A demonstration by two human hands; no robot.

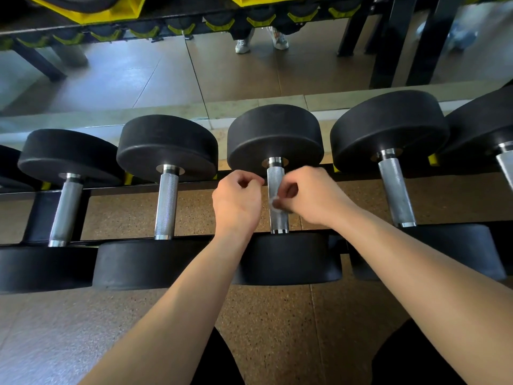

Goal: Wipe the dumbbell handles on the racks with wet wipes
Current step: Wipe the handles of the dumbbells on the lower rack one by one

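Head view is showing your two hands meeting at the knurled handle (274,176) of the centre dumbbell (288,259), which is lying across the rack with its far head over the back rail (194,186) and its near head over the front rail (194,238). Your right hand (313,195) is pinching a small whitish wet wipe (274,203) between thumb and fingertips and pressing it against the handle's right side, about midway along. Your left hand (237,201) is sitting just left of the handle near its far end, fingers curled in tight; whether they are gripping anything cannot be told. A faint raised mark on the far head is too dim to read. Neighbouring dumbbells are lying parallel on both sides, heads nearly touching this one's, so open room is running only along the handles between the two rails. The left neighbour's handle (166,201) is lying well apart from your left hand; the right neighbour's handle (397,190) is lying near your right forearm. Beyond the rack's back edge a mirror (138,65) is standing, and speckled floor (277,315) is showing under the rails.
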